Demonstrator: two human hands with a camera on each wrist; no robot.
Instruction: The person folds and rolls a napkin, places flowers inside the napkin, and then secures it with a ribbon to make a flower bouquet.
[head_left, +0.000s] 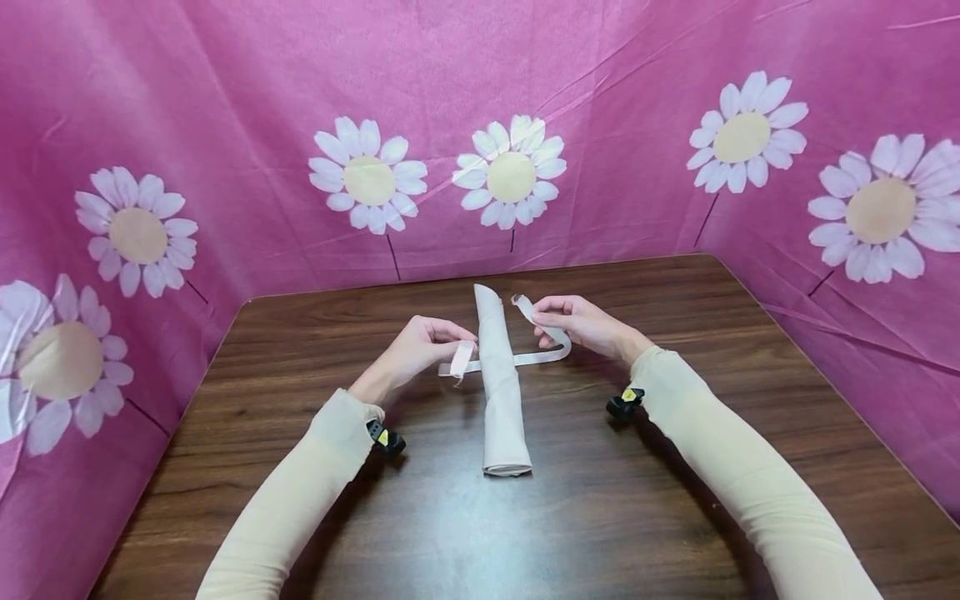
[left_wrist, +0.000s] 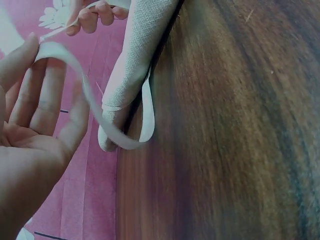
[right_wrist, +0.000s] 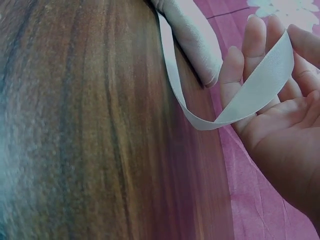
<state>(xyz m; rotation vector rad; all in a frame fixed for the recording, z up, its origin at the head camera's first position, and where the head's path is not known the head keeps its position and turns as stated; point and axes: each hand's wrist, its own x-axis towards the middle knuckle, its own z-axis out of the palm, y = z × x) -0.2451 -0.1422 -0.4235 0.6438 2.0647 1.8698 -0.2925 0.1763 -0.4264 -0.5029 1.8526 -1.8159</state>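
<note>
A rolled-up pale cloth (head_left: pixel 501 408) lies lengthwise on the table, one end towards me. Beneath it passes a white ribbon (head_left: pixel 542 358), coming out on both sides. To the left of the roll, my left hand (head_left: pixel 412 350) pinches one end of the ribbon between thumb and fingers; in the left wrist view this ribbon part (left_wrist: pixel 120 137) hangs in a loop. On the other side, my right hand (head_left: pixel 581 325) pinches the ribbon near its other end. The right wrist view shows that length (right_wrist: pixel 265 82) curving up from the table to the fingertips.
The brown wooden table (head_left: pixel 645 508) extends around the roll. A pink curtain (head_left: pixel 262 217) with large white daisies stands behind the table and along both sides. Each wrist carries a small black camera (head_left: pixel 387 437) over a cream sleeve (head_left: pixel 300 492).
</note>
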